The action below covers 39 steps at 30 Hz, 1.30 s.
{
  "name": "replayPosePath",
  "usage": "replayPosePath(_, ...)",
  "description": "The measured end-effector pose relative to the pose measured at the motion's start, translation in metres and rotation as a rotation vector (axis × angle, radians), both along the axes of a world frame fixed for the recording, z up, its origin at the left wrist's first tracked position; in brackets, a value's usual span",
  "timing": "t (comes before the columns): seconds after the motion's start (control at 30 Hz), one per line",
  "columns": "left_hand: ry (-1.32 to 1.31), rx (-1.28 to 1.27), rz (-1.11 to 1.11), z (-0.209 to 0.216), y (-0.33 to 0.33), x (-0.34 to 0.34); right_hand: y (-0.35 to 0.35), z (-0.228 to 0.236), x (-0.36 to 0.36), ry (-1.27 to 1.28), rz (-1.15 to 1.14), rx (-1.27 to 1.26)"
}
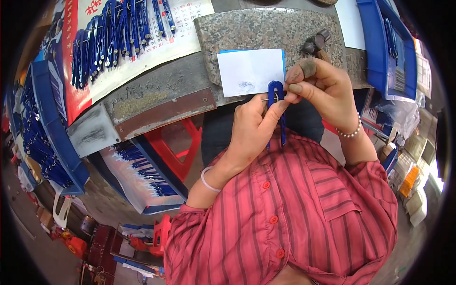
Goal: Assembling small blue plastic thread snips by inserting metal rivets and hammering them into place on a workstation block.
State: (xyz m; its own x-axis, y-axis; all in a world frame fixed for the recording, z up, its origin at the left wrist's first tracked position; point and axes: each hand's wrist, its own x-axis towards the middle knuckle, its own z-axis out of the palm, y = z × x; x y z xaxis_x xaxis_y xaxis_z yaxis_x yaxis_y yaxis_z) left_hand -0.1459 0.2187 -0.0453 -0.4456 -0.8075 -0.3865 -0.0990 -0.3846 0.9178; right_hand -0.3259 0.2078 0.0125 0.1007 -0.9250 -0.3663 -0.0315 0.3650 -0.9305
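Observation:
In my left hand point(254, 123) I hold a blue two-legged metal tool point(276, 86), its rounded, slotted head up and its narrow legs pointing down toward my shirt. My left thumb and fingers are closed around it just below the head. A thin silvery pin shows beside the left fingers. Right beside the head is my right hand point(327, 90), thumb and index finger pinched together. What the pinch holds, if anything, is too small to make out. A dark wrap covers one right finger. Behind the tool lies a white card point(249, 69) with a blue edge and a dark smudge.
A speckled stone slab point(266, 31) carries a hammer point(316, 42) at its right. Many similar blue tools point(114, 35) lie on printed paper at the far left. Blue trays point(78, 156) stand left, another blue bin point(377, 57) at far right. A red stool point(180, 152) is below the bench.

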Motion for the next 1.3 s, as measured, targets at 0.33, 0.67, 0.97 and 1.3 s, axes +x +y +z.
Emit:
replayPosePath(0.33,-0.023,-0.036,-0.001,0.0,-0.001,0.0,-0.003,-0.01,0.006,0.863,0.356,-0.8)
replayPosePath(0.67,-0.026,-0.024,0.005,0.003,-0.001,0.0,-0.007,-0.006,0.009,1.044,0.457,-0.891)
replayPosePath(0.97,-0.014,-0.057,-0.004,0.001,-0.001,0.001,-0.008,-0.006,0.01,1.073,0.471,-0.921)
replayPosePath(1.3,-0.018,-0.044,-0.001,-0.001,-0.001,0.0,-0.008,-0.004,0.01,1.059,0.485,-0.899)
